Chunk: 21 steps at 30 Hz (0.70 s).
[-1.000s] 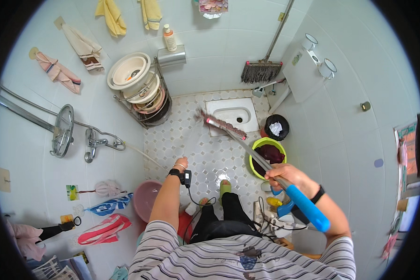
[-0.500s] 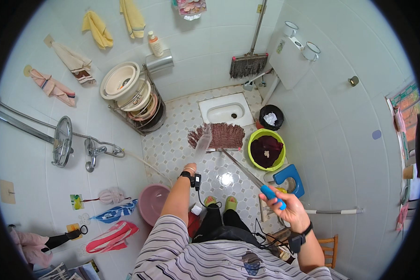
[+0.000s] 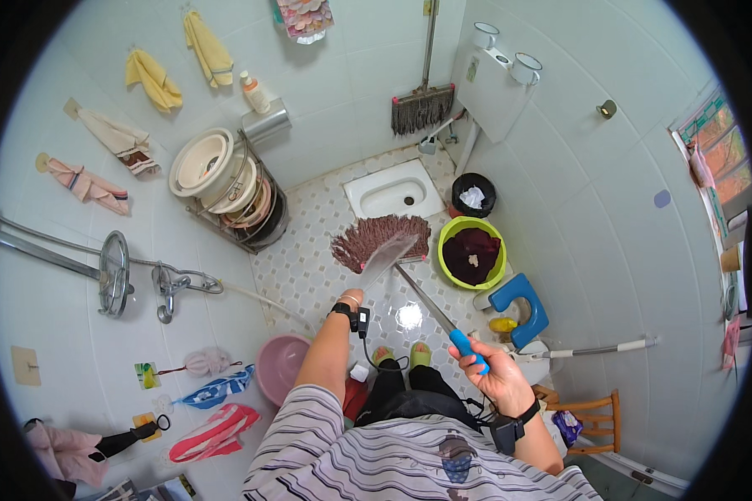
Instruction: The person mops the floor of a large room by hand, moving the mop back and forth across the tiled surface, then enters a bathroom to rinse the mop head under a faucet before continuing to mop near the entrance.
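Observation:
My right hand (image 3: 491, 367) is wrapped round the blue grip (image 3: 468, 349) of a mop. The mop's metal pole (image 3: 426, 298) slants down to its reddish-brown head (image 3: 376, 236), spread on the tiled floor before the squat toilet (image 3: 395, 190). My left hand (image 3: 351, 299) reaches forward, low over the floor. From it extends a pale, see-through thing (image 3: 386, 255), perhaps thin plastic, smeared by motion and overlapping the front edge of the mop head. The fingers of that hand are mostly hidden, though they seem closed on it.
A lime-green basin (image 3: 503, 265) with dark cloth stands right of the mop, behind it a black bin (image 3: 488, 200). A blue stool (image 3: 526, 316) is nearer. Left are a pink basin (image 3: 277, 367), a rack of basins (image 3: 259, 238), a pale hose (image 3: 267, 302) and a shower head (image 3: 114, 274).
The see-through thing has swung from pointing nearly straight ahead to slanting rightward, across the mop's edge. My view has shifted slightly. My right hand stays on the mop grip.

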### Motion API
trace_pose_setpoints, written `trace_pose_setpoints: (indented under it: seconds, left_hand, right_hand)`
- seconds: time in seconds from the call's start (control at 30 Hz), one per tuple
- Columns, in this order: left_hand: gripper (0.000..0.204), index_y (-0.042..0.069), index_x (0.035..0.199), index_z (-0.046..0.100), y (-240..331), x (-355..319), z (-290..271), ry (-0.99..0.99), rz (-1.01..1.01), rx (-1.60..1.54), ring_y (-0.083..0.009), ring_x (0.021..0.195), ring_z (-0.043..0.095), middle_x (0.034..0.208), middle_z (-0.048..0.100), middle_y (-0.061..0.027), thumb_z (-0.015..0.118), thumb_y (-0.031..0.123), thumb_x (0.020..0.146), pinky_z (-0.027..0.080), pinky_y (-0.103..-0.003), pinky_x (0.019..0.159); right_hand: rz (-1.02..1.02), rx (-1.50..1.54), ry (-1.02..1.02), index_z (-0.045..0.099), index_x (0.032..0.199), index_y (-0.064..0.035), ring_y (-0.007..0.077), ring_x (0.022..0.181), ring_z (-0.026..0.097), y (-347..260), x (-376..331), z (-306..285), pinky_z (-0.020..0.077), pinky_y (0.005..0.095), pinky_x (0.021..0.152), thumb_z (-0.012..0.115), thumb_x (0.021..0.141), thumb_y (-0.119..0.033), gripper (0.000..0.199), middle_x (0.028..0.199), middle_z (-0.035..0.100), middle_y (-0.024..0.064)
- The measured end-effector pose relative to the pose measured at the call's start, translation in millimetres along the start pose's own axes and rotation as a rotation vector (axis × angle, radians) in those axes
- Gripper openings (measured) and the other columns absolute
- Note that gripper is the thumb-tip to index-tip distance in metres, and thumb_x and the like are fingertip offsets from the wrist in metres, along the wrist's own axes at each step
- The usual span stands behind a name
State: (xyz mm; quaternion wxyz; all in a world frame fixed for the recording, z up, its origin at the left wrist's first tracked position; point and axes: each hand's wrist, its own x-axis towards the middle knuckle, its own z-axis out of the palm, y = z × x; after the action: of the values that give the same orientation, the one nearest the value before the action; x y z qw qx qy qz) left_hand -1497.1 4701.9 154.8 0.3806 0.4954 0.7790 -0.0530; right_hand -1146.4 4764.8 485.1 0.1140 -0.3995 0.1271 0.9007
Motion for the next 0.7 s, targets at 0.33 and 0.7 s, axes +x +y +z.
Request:
trace_pose_setpoints:
  seconds: [0.33,0.7]
  left_hand:
    - [0.021,-0.001,0.082,0.063,-55,-1,26,-0.024,-0.130,-0.040,-0.0364,0.083,0.058,0.087,0.060,-0.0231,0.060,0.011,0.066,0.046,-0.042,0.071]
    - [0.020,-0.001,0.082,0.063,-51,1,24,-0.013,-0.267,-0.321,-0.0365,0.081,0.059,0.085,0.060,-0.0231,0.057,0.011,0.067,0.047,-0.042,0.070]
  right_hand:
    - [0.021,0.037,0.081,0.040,0.115,-0.0111,0.0128,0.052,0.041,21,-62,-16,0.0304,0.0180,0.034,0.043,0.083,0.000,0.034,0.083,0.049,0.0162]
    - [-0.028,-0.088,0.172,0.039,0.117,-0.0105,0.0109,0.051,0.039,25,-81,-10,0.0292,0.0174,0.033,0.043,0.083,0.001,0.037,0.084,0.050,0.0133]
